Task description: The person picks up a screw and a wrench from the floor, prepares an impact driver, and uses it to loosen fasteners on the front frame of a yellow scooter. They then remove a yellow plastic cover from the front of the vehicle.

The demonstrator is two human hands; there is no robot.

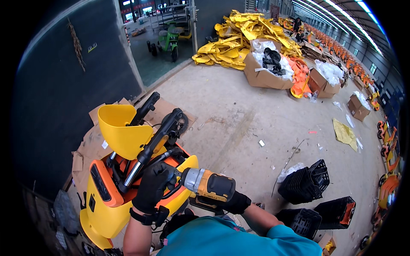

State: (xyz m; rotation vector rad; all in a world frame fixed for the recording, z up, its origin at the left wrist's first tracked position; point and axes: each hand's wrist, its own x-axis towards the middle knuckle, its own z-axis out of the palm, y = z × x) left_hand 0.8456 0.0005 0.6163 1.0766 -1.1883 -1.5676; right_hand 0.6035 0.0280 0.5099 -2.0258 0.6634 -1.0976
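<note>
My right hand [235,202], in a black glove, grips a yellow-and-black cordless power drill [209,185], its silver nose pointing left. My left hand [153,183], also gloved, is closed at the drill's front end; whatever its fingers hold there is hidden. Both are over a partly assembled scooter body [102,213] with yellow panels and orange trim. Black fork tubes with silver stanchions [151,143] lean up out of it, next to an upright yellow front panel [119,130] and a partly hidden wheel.
Cardboard [83,158] lies under the scooter. Stacked black baskets [301,183] stand at right. Behind are a yellow panel pile [235,40], boxes with plastic wrap [260,77], orange parts [301,72] and rows of scooters [388,187]. A dark wall [64,98] with a doorway is at left.
</note>
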